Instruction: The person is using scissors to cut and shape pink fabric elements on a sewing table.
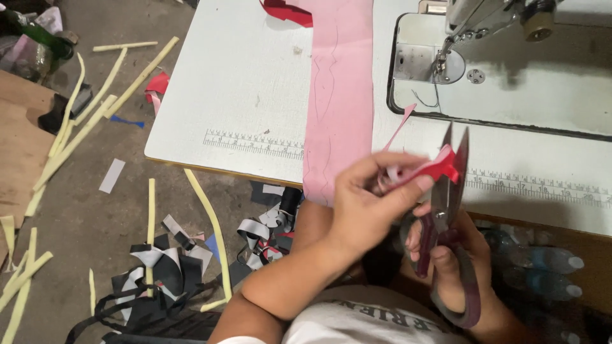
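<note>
My right hand [449, 261] grips the scissors [446, 216], blades parted around the red-and-pink fabric piece [426, 171]. My left hand [373, 200] pinches that piece taut just left of the blades, steadying the cut. Beyond the scissors lies the pink strip [338, 95], then the sewing machine [497, 19].

A white worktable [236, 83] with printed ruler markings stood over a grey concrete floor [83, 210]. Yellow strips [89, 118] and black and grey offcuts [159, 267] littered it, beside a wooden board [19, 137].
</note>
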